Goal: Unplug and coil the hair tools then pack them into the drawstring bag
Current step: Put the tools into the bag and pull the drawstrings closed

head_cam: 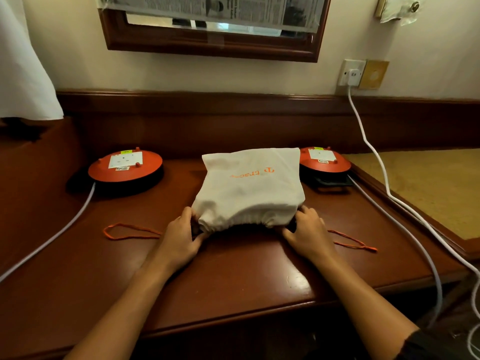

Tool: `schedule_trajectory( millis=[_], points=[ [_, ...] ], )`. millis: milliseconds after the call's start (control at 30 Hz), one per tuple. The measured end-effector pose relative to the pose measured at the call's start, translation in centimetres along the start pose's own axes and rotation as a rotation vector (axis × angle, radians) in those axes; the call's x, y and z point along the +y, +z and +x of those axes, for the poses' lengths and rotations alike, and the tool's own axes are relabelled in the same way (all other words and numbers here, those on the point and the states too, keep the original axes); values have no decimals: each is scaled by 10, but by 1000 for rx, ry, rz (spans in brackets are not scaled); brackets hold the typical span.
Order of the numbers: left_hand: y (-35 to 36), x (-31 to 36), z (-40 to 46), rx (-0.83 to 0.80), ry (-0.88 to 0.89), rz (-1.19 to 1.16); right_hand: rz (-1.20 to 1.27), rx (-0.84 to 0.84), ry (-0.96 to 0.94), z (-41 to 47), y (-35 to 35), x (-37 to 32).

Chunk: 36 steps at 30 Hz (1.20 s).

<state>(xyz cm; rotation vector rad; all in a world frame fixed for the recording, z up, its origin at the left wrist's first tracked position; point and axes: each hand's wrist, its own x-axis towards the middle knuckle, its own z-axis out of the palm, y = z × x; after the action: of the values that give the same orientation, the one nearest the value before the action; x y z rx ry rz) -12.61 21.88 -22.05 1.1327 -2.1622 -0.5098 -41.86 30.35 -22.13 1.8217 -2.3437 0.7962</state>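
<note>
A white drawstring bag [249, 188] with orange lettering lies bulging in the middle of the dark wooden desk [233, 276], its gathered mouth facing me. My left hand [181, 235] grips the left corner of the mouth. My right hand [306, 232] grips the right corner. Orange drawstring loops trail out on the desk, one to the left [127, 232] and one to the right [353, 242]. What is inside the bag is hidden; no hair tool is visible.
Two orange-topped extension reels sit behind the bag, one at left [126, 167] and one at right [324, 162], each with a white cable running off the desk. A white plug [353, 75] sits in the wall socket. A framed mirror [213, 27] hangs above.
</note>
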Motion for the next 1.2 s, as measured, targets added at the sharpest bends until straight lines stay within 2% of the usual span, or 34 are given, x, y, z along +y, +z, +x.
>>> schedule_trajectory(
  millis=[267,467,633,700,800,900,1033,1200],
  points=[
    [2,-6,4,146,-96,195,125,15,57,5,7,-5],
    [4,-7,4,133,33,175,-14,66,173,-1,7,-1],
    [0,-6,2,164,74,107,340,11,28,-9,-1,-6],
    [0,-5,1,151,66,130,403,24,-16,-12,-4,-8],
    [-2,-1,0,121,34,240,359,60,-27,-11,-6,-9],
    [-3,0,0,110,-17,312,266,59,46,-8,-3,-5],
    [-6,-8,1,134,-63,165,294,144,131,-6,-4,3],
    [-11,-15,-1,279,-148,-58,405,261,169,-8,-11,4]
  ],
)
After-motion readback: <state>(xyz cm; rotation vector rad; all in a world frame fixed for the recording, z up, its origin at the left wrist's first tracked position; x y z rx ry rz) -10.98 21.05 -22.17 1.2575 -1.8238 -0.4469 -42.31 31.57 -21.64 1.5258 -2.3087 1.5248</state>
